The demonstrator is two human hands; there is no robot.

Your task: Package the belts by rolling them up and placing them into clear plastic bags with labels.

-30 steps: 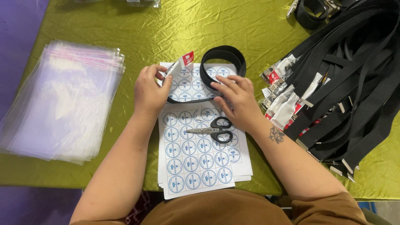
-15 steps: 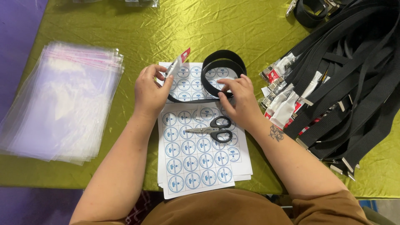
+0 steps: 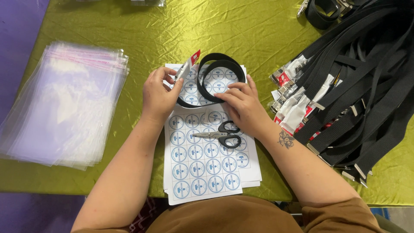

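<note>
Coiling in a loose loop at the top of a stack of white sheets printed with round blue stickers (image 3: pixel 207 164), a black woven belt (image 3: pixel 220 60) lies flat between the person's two hands. The left hand (image 3: pixel 157 97) is closed around the belt's buckle end, which is wrapped in a small clear sleeve with a red and white tag (image 3: pixel 188 67); thumb and fingers pinch that wrapped end, and it sticks up toward one o'clock from the hand. The right hand (image 3: pixel 243 105) rests palm down on the loop's lower edge, at about five o'clock of the coil, fingers pressing the strap against the sticker sheets; whether it truly grips the strap or only presses on it cannot be told.

Just below the right hand, at six o'clock from it, a pair of black-handled scissors (image 3: pixel 222 134) lies on the sheets, blades shut and pointing toward nine o'clock, apart from both hands.

Everything sits on a shiny olive-green cloth (image 3: pixel 172 30). At nine o'clock from the sticker sheets, well apart, is a fanned pile of clear plastic bags with pink-edged flaps (image 3: pixel 60 103). At three o'clock lies a large heap of black belts with wrapped metal buckles (image 3: pixel 362 95), its nearest buckles close beside the right hand but not touching it.
</note>
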